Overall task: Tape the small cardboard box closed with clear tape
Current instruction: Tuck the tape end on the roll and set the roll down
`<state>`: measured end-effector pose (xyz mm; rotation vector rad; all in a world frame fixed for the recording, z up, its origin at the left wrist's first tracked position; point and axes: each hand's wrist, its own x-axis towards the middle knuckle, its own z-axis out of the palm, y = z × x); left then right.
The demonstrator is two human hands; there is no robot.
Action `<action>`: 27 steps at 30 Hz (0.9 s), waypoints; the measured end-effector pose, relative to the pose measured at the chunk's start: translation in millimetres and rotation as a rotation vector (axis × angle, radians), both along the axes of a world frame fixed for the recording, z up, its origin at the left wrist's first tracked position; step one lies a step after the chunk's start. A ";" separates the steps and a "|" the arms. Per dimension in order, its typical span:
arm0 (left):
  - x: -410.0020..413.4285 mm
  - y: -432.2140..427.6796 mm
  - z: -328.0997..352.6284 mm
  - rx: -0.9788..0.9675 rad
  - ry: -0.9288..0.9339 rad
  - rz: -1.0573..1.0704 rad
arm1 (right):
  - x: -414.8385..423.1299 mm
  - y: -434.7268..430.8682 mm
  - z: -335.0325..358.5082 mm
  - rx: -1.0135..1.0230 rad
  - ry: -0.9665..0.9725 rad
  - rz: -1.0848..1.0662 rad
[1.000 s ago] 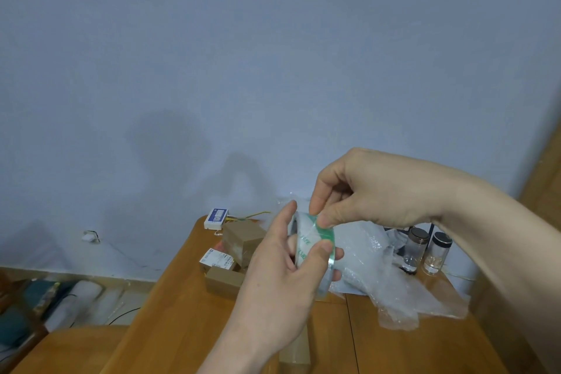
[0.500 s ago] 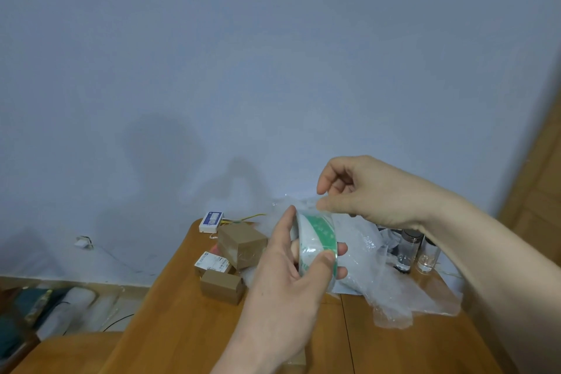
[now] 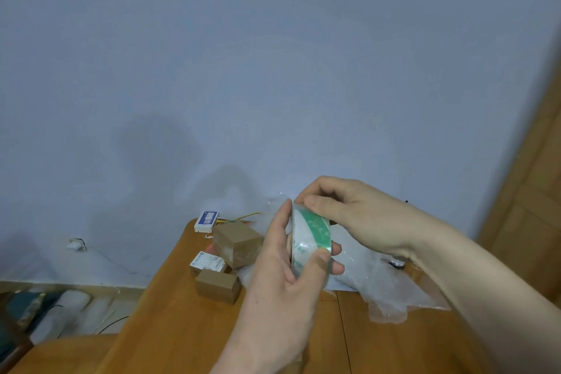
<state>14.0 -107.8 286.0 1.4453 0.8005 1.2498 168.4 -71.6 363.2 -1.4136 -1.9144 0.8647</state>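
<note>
A roll of clear tape (image 3: 311, 240) with green and white print is held up over the wooden table (image 3: 170, 322). My left hand (image 3: 279, 291) grips the roll from below, thumb on its outer face. My right hand (image 3: 349, 215) comes from the right with thumb and fingertips pinched on the roll's top edge. Two small brown cardboard boxes lie on the table behind: a larger box (image 3: 238, 241) and a smaller box (image 3: 217, 285) nearer to me, both left of the hands.
Crumpled clear plastic wrap (image 3: 385, 285) lies on the table's right side. A white labelled packet (image 3: 208, 261) sits between the boxes, and a white and blue packet (image 3: 206, 218) with yellow wires lies at the far table edge. Clutter covers the floor at left.
My right hand has come back down onto the top of the roll after lifting slightly off it. The view has tilted, so hands and table sit a little lower.
</note>
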 end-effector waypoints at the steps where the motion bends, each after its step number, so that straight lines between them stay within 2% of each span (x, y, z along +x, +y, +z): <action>1: 0.7 -0.7 -2.2 -0.006 -0.004 -0.002 | 2.2 3.1 -2.8 -0.003 0.018 -0.008; 7: 5.6 -1.4 -13.8 -0.056 -0.096 -0.059 | 14.1 11.7 -25.6 -0.027 0.161 -0.125; 11: 10.6 3.2 -23.5 -0.052 -0.061 -0.041 | 20.3 3.2 -39.9 0.020 0.314 -0.274; 16: 24.0 7.6 -43.2 -0.063 -0.034 -0.039 | 30.9 -14.1 -68.8 0.018 0.372 -0.399; 22: 43.0 14.6 -72.5 -0.090 -0.003 -0.051 | 34.5 -39.7 -117.2 -0.048 0.424 -0.338; 27: 58.2 17.4 -105.0 -0.101 0.078 -0.046 | 46.0 -46.3 -151.1 -0.076 0.496 -0.376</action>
